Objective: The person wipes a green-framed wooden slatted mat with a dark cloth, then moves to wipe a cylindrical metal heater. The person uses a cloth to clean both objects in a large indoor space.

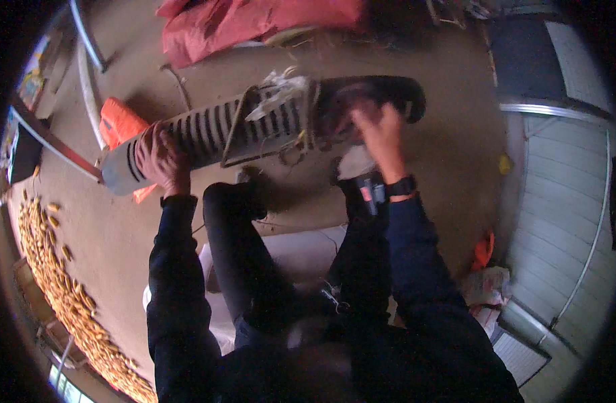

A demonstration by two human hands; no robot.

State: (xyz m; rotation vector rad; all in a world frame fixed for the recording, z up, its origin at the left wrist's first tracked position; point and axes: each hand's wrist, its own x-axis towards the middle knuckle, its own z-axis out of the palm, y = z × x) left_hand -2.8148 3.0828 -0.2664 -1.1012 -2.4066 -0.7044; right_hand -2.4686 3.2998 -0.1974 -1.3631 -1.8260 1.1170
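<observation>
A long grey housing with a row of black slots (210,127) lies across in front of my knees, and its right end is dark and rounded. My left hand (161,158) is closed over its left part, fingers across the slots. A brownish bent frame (233,124) and crumpled clear plastic (278,94) sit around its middle. Over the dark end is my right hand (382,134), beside a blurred dark reddish thing (345,111) that I cannot make out. Motion smears the right fingertips, so their grip does not show.
An orange bag (120,123) lies behind the housing's left end. Ears of corn (59,282) cover the floor at left. A red sack (254,27) lies at the far side. Pale panels (563,201) stand at right, with bags (486,292) near them.
</observation>
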